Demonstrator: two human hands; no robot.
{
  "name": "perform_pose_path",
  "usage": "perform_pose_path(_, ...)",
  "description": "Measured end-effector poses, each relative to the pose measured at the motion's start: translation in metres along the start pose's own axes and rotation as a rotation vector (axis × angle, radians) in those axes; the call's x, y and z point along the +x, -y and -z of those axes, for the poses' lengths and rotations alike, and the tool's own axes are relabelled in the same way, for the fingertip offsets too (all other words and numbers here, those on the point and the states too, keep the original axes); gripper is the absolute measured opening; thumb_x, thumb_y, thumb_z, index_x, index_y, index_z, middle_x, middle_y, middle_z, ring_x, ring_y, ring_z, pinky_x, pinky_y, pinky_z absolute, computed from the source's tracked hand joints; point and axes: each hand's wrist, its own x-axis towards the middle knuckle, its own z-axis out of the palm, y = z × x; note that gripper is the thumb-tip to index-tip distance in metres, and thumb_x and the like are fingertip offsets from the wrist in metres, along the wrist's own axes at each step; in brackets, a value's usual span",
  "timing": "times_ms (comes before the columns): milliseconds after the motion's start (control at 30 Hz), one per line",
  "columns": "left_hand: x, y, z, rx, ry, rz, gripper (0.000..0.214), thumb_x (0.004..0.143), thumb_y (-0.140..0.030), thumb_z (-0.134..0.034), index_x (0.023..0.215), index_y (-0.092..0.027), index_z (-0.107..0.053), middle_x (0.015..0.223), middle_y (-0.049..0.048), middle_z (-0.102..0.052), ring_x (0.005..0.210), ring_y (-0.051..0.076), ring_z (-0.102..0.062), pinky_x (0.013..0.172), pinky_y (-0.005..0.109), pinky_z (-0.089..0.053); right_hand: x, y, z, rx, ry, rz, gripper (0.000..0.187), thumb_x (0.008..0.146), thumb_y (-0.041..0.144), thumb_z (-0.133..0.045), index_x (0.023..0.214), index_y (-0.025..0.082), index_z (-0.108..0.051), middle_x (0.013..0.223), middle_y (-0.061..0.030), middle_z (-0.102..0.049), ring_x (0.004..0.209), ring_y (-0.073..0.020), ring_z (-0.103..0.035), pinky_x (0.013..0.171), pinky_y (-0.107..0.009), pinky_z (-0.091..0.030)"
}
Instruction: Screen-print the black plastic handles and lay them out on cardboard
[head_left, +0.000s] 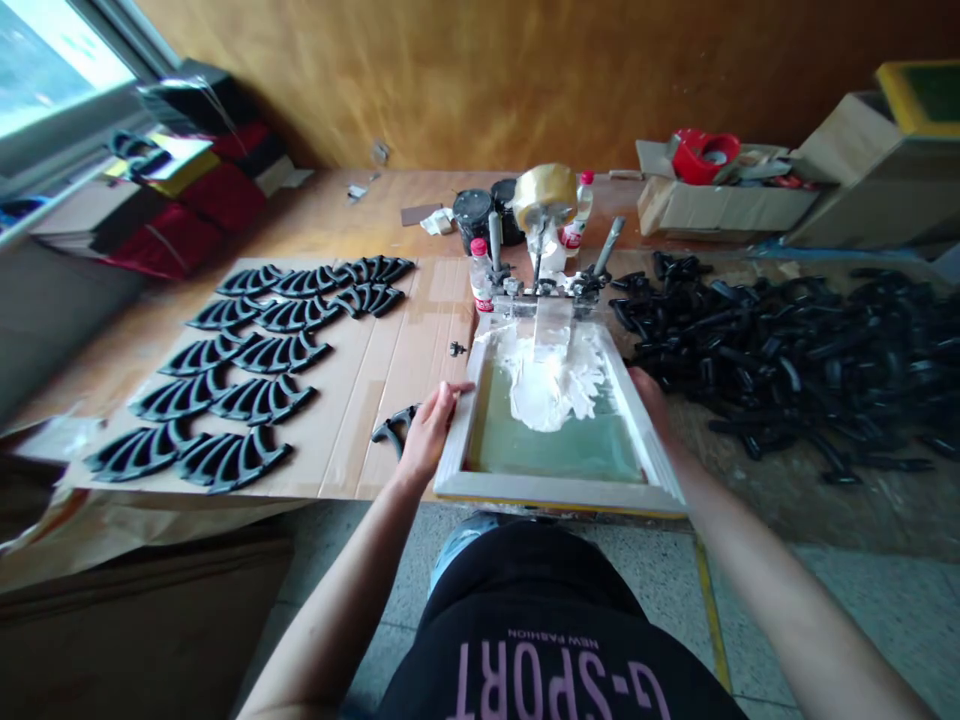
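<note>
In front of me a screen-printing frame (451, 458) lies in a hinged clamp (536, 288), its green mesh smeared with thick white ink (541, 390). A squeegee (552, 330) stands in the ink near the hinge. My left hand (429, 428) is closed at the frame's left edge, its forefinger stretched along the rail. Just beside that hand is a curved black plastic part (393, 428), partly hidden by it. My right hand (651, 402) grips the right rail, most of its fingers hidden behind the frame. Whatever lies under the screen cannot be seen.
Rows of black parts (262, 396) lie on cardboard (360, 400) at left; a heap of loose ones (765, 340) covers the right side. Behind the clamp stand bottles (481, 275), black tubs (472, 215) and a tape roll (545, 193). An open carton (727, 210) is at back right.
</note>
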Motion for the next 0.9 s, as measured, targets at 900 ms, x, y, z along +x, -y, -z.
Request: perform_pose_path(900, 0.018, 0.094, -0.001, 0.159, -0.015, 0.184, 0.07, 0.078, -0.056, -0.062, 0.138, -0.02, -0.051, 0.082, 0.0027, -0.067, 0.065, 0.014, -0.059, 0.055, 0.021, -0.042, -0.021, 0.08, -0.011, 0.089, 0.242, 0.485, 0.023, 0.088, 0.014, -0.052, 0.103, 0.02, -0.068, 0.095, -0.0052, -0.069, 0.082, -0.0177, -0.062, 0.068, -0.026, -0.043)
